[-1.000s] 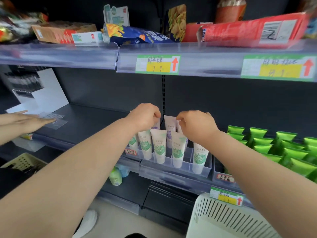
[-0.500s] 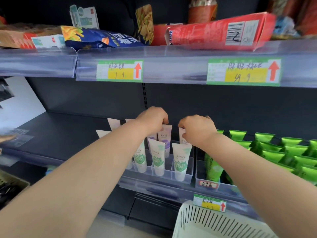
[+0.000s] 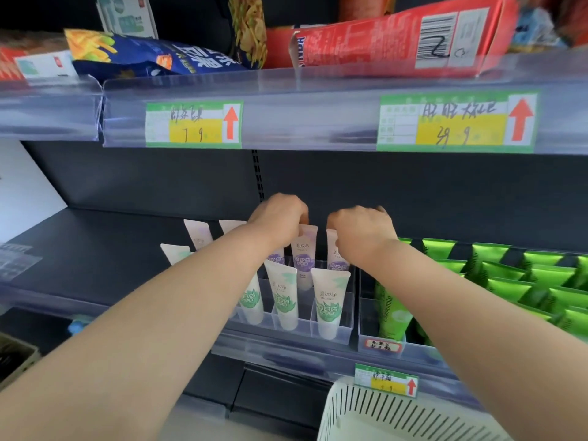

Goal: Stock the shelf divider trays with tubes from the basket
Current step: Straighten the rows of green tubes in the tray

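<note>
**A:** Which step was this?

**B:** Seating tubes, I'd say. The left hand (image 3: 280, 218) had a narrow grip, pinched on the top crimp of a purple tube (image 3: 304, 254). The tube stood upright with its bottom already down in the far row of the clear divider tray (image 3: 351, 316).

**A:** And the right?

**B:** The right hand (image 3: 361, 235) had its grip curled over the top of a second purple tube (image 3: 338, 261). That one was just right of the first, in the same far row. The fingertips were hidden behind the knuckles.

**A:** Where was the rest of the stock?

**B:** Green-label tubes (image 3: 329, 302) stood upright in the near row, in front of both hands. The white basket (image 3: 397, 418) sat near and to the right, below the shelf (image 3: 95, 249) edge. I couldn't see what was in it.

**A:** What did the next move call for?

**B:** Probably pushing both tubes straight down until they sat square in their lanes, then letting go. The near row was close, so the wrists needed to lift clear without knocking it. After that, a reach back to the basket for more. How many tubes were left, I couldn't tell.
</note>
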Motion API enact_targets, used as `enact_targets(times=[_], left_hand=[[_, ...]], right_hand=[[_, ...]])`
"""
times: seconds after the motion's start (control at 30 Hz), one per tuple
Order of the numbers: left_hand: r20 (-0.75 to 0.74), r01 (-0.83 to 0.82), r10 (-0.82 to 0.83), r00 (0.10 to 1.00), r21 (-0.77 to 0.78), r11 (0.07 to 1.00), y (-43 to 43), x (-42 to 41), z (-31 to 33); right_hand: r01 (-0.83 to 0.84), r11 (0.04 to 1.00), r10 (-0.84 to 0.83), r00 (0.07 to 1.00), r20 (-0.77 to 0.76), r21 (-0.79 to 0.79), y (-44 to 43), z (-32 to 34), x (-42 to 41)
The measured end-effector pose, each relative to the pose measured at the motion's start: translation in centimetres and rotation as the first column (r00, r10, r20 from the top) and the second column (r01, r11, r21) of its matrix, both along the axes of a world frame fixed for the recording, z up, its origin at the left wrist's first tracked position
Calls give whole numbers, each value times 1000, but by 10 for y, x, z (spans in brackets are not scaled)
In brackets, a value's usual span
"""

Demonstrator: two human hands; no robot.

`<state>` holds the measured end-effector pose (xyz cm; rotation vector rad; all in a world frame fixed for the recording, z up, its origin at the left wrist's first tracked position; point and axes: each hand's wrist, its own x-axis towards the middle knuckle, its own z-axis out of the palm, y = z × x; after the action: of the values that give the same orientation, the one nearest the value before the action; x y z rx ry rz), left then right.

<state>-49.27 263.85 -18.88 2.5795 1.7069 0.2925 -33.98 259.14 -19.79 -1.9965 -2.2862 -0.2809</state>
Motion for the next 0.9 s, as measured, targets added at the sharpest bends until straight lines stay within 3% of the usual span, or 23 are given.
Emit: enact_targets(times=[0.13, 0.33, 0.5, 0.67, 0.9], left_hand=[[105, 28, -22, 994, -58, 998, -3, -9, 3], [188, -34, 42, 981, -46, 998, 2, -43, 15], [44, -131, 134, 990, -58, 990, 6, -76, 15], [-130, -168, 160, 978, -51, 984, 11, -94, 11], [-123, -154, 158, 980, 36, 987, 25, -88, 0]], right_hand=[[-5, 999, 3, 1000, -31, -47, -2, 3, -6], [-60, 998, 61, 988, -140, 16, 1, 12, -28], [-187, 982, 179, 969, -170, -31, 13, 10, -66], [-164, 986, 160, 982, -95, -34, 28, 3, -86], [-112, 993, 115, 992, -61, 46, 40, -2, -89]])
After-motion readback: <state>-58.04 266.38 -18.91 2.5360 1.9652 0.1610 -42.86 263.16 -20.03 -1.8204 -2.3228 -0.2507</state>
